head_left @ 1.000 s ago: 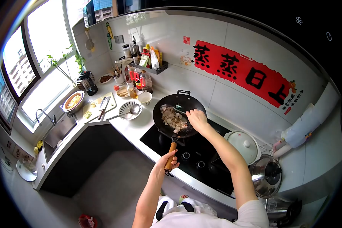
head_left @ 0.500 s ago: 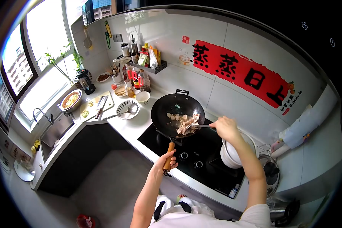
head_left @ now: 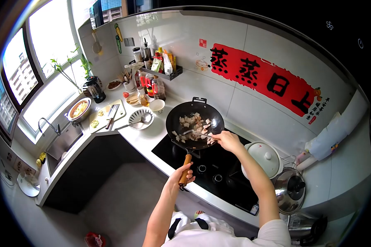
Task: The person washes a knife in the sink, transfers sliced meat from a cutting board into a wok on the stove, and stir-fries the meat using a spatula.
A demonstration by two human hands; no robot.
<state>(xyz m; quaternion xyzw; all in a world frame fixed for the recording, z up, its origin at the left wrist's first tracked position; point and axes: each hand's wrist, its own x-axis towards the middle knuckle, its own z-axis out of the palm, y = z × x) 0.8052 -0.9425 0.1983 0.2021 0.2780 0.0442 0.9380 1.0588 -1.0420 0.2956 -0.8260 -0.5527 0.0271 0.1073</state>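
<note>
A black wok (head_left: 213,120) sits on the far left part of the black cooktop (head_left: 231,181). My left hand (head_left: 181,174) is wrapped round its wooden handle (head_left: 186,164). Sliced, pale-brown meat (head_left: 196,122) lies scattered over the bottom of the wok. My right hand (head_left: 226,140) grips the metal spatula (head_left: 198,133) from the right side, and its blade is down among the meat pieces. The far end of the spatula's handle is hidden in my fingers.
Right of the wok stands a white lidded pot (head_left: 263,158), with a glass-and-metal lid (head_left: 290,190) beside it. To the left are a striped bowl with a ladle (head_left: 141,119), a white bowl (head_left: 157,106), a cutting board with knives (head_left: 120,113), sauce bottles (head_left: 158,88) and the sink (head_left: 64,142).
My right hand has moved left and down over the wok with the spatula. The meat, bunched on the right before, is now spread out. My left hand stays on the handle.
</note>
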